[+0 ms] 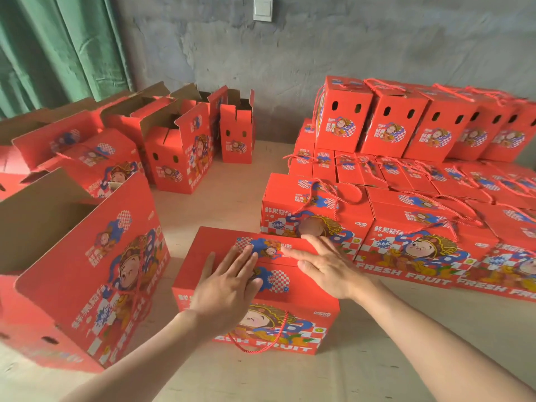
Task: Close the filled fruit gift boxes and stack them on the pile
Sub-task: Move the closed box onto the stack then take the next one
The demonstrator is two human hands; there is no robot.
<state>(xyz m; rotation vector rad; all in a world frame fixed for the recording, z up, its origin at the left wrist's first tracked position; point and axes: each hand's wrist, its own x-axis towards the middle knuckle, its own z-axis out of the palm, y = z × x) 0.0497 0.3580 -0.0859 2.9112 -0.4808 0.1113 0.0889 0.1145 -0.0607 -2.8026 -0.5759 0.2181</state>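
Red box [200,256], top flaps folded down, is sitting on a plywood surface [377,358] close in front of the person. Both hands are pressing on its lid. The left hand [229,288] is lying on the near flap, and the right hand [330,265] is lying on the far flap towards the box's right end, its fingers pointing at the middle. Each grip is spread flat, fingers straight, pinching nothing. A rope handle [261,340] is hanging down the box's front face. Right of the box and just beyond it, the pile [406,216] of closed boxes is standing in rows, with a second tier at the back. Left of the box, an open box [95,265] is standing with its flaps up. More open boxes [179,152] are standing beyond the box to the left, near a green curtain [58,47] and a grey wall [290,53].
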